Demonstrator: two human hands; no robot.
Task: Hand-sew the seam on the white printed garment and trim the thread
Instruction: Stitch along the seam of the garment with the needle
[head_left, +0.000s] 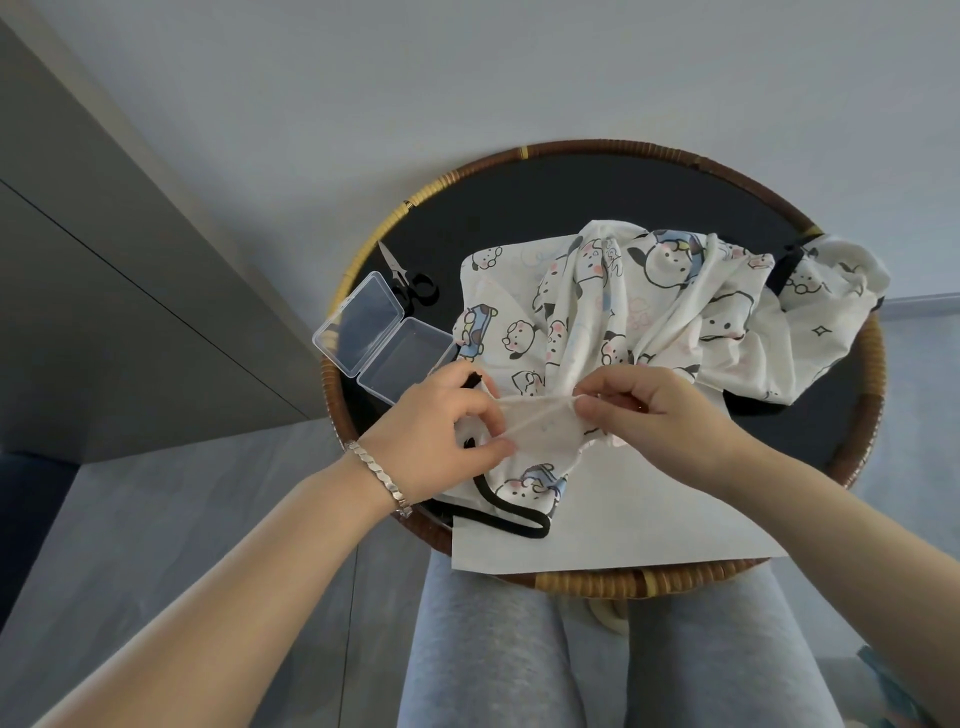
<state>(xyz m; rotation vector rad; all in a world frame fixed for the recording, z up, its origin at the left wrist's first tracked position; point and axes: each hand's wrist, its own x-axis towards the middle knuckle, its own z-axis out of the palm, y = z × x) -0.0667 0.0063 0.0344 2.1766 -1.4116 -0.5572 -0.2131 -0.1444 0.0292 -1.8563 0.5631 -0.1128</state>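
Round rattan table (862, 499), grey floor. Left hand (441, 441) and right hand (649, 415) each pinch garment (675, 291), fold stretched between.

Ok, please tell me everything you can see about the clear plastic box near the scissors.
The clear plastic box is small, rectangular, transparent, with a hinged lid. It lies open and flat on the dark tabletop, left of the garment. Nothing shows inside it. The scissors lie just behind its lid; whether they touch is unclear. The left hand is near its base.
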